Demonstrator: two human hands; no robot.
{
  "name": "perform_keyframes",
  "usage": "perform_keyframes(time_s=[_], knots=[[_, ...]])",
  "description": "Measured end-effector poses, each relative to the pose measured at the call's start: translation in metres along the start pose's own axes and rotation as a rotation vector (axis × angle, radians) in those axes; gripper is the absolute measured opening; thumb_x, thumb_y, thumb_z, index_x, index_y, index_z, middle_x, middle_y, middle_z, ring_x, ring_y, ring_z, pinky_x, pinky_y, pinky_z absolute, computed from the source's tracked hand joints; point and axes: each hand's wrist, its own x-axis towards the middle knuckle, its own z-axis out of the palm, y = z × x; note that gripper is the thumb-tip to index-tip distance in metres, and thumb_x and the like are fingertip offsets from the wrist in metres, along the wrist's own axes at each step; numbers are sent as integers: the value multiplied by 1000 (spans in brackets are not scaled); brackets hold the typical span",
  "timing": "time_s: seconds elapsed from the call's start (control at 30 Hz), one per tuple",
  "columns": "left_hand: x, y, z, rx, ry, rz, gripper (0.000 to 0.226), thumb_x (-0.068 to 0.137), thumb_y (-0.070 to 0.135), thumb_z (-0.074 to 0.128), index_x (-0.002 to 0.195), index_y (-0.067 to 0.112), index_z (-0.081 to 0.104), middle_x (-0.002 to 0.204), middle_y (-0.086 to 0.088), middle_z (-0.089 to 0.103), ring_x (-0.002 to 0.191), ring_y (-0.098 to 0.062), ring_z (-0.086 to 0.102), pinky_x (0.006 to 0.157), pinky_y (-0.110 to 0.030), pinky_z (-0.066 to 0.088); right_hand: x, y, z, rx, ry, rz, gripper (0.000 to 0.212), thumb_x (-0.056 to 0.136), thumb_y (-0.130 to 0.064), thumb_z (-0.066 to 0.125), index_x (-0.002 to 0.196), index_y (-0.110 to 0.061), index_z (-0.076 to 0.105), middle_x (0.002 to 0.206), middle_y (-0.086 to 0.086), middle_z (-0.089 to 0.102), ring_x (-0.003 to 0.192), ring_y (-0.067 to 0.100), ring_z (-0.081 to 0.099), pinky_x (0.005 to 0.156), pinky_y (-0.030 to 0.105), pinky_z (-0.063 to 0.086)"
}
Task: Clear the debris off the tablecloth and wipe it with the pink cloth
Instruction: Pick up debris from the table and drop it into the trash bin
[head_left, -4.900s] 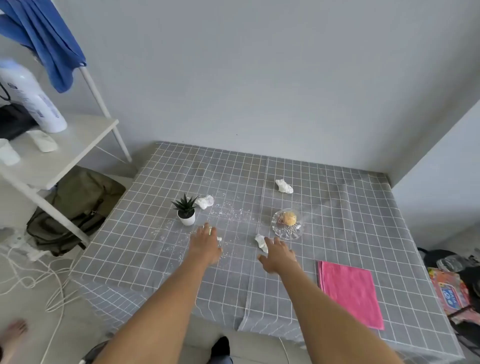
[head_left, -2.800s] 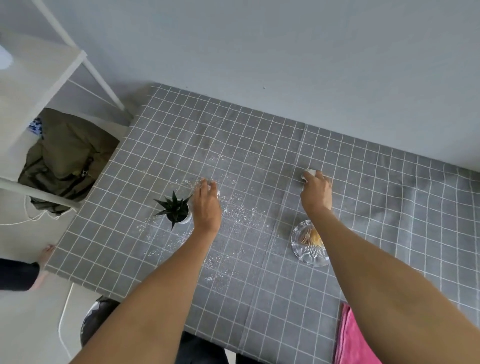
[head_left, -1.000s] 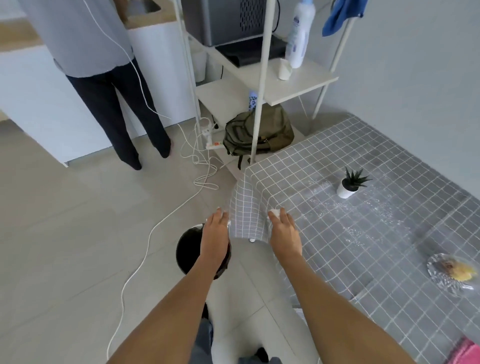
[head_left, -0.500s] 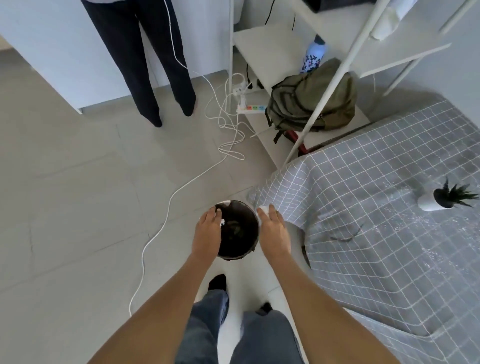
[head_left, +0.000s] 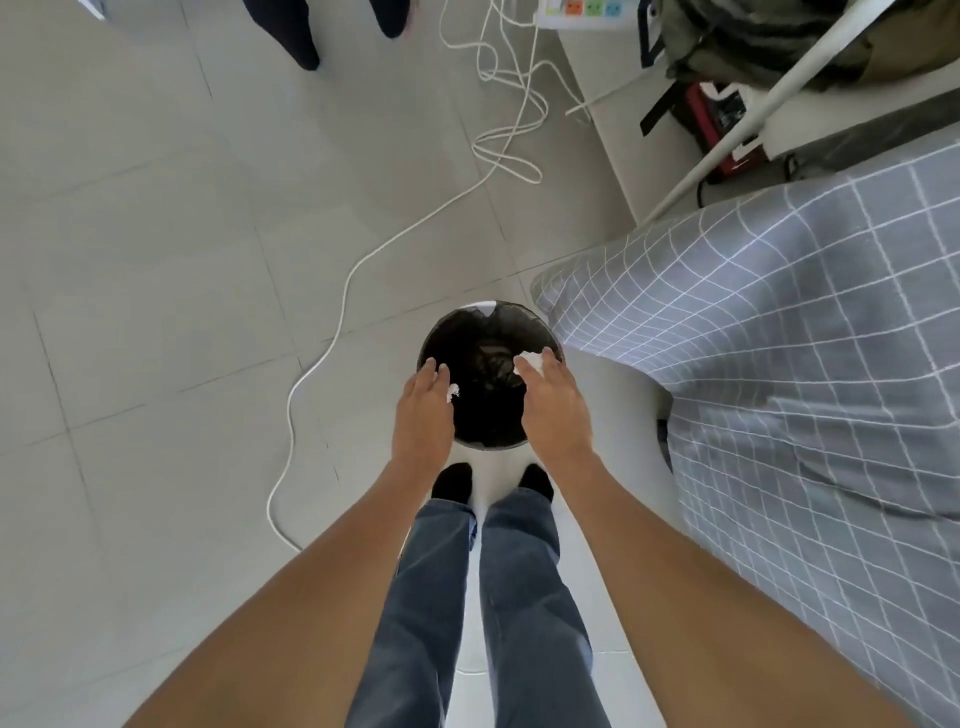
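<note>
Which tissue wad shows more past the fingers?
The wad in the right hand: that wad bulges beyond the fingertips, while the left hand shows only a scrap.

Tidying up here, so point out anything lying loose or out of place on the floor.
A white cable snakes in loose loops across the floor tiles, passing left of the black bin toward a power strip; it looks like a trip hazard.

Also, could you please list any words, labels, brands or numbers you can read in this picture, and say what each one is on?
None can be read.
Power strip: coloured sockets only, no legible text.
Red item under the shelf: white marks too blurred to read.
</note>
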Motion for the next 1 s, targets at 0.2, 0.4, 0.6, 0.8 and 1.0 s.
perform_keyframes(time_s=[0.2, 0.4, 0.6, 0.8, 1.0], knots=[[46, -14, 41, -11, 7, -45, 46, 99, 6, 45, 144, 6, 36, 151, -12, 34, 138, -28, 32, 113, -38, 33, 41, 21, 48, 9, -16, 13, 50, 99, -13, 48, 146, -25, 36, 158, 11, 23, 142, 32, 29, 109, 42, 37], [66, -19, 59, -6, 5, -60, 46, 99, 9, 45, 144, 5, 35, 153, -12, 30, 140, -27, 29, 115, -36, 29, 66, 26, 76, -58, -137, 7, 80, 94, -42, 54, 152, -37, 0, 161, 11, -6, 146, 42, 3, 114, 55, 17], [71, -15, 62, -23, 4, -78, 46, 99, 9, 42, 145, 5, 34, 153, -14, 29, 140, -28, 28, 114, -35, 26, 67, 32, 77, -152, -168, 32, 88, 92, -45, 56, 152, -35, -7, 160, 11, -11, 147, 38, -3, 116, 55, 11], [74, -7, 66, -37, -94, -56, 61, 99, 23, 47, 151, 13, 17, 159, -13, 8, 146, -29, 13, 117, -39, 20, 64, 42, 72, -172, -159, 41, 88, 92, -43, 57, 152, -33, -6, 161, 12, -10, 147, 35, -5, 117, 52, 9], [64, -2, 61, 24, -135, -102, 69, 97, 28, 49, 152, 14, 10, 159, -14, 1, 146, -31, 8, 117, -46, 21, 55, 46, 60, -174, -169, 55, 86, 94, -39, 56, 152, -32, -7, 160, 11, -12, 147, 34, -7, 117, 50, 8]])
